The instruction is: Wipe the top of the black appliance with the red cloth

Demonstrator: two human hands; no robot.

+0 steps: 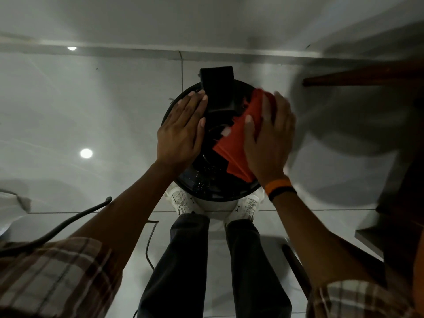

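A round black appliance (pixel 206 182) stands on the floor right in front of my feet, with a black box-shaped part (pixel 218 88) on its far side. The red cloth (pixel 234 145) lies spread over the right half of its top. My right hand (pixel 268 138) presses flat on the cloth, fingers pointing away from me. My left hand (pixel 181 129) rests flat and open on the left rim of the appliance, fingertips touching the box-shaped part. Pale specks dot the near part of the top.
A glossy white tiled floor (pixel 91 111) surrounds the appliance. A dark cable (pixel 68 223) runs across the floor at the left. Dark wooden furniture (pixel 367 76) stands at the right, with another dark piece (pixel 390 226) lower right. My white shoes (pixel 181 200) touch the appliance's base.
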